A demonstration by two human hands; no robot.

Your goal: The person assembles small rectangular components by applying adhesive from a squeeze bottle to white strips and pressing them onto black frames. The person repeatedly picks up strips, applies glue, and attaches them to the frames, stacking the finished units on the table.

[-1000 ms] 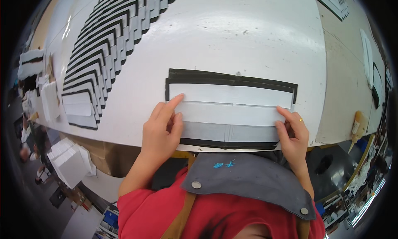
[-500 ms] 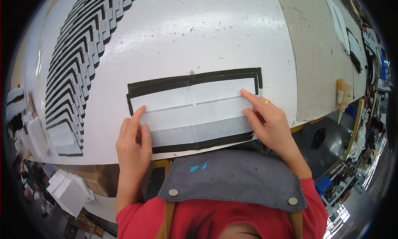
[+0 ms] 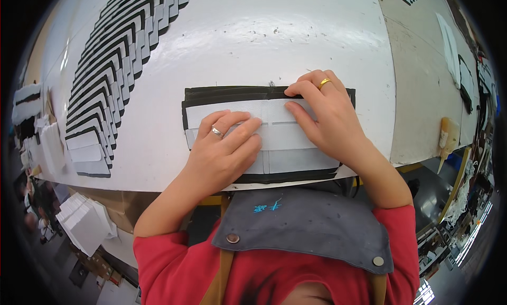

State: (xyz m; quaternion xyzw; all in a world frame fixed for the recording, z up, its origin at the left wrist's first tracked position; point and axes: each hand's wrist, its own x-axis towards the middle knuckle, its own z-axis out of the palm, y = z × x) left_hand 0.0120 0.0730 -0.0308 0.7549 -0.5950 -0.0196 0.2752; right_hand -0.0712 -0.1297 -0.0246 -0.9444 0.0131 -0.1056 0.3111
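Observation:
In front of me lies a small stack of white fabric panels (image 3: 289,158) with black borders, a crease down the middle and a paler grey strip along the near side. My left hand (image 3: 224,149) rests on the left half, fingers bent and fingertips touching the white surface by the crease. Over the right half is my right hand (image 3: 330,112). Its index fingertip is at the far black border (image 3: 237,94), and the thumb is bent on the white just below, apart from the index finger. Neither hand is seen gripping anything.
A long overlapping row of similar black-edged panels (image 3: 108,77) runs along the table's left. To the right, a beige board (image 3: 409,67) carries white strips (image 3: 449,46) and a glue bottle (image 3: 448,136) with a pointed tip. White sheets (image 3: 82,220) are stacked below the table's left edge.
My left hand has moved from the left edge inward to the middle crease. My right hand has shifted from the right side up to the far border. The view has shifted slightly.

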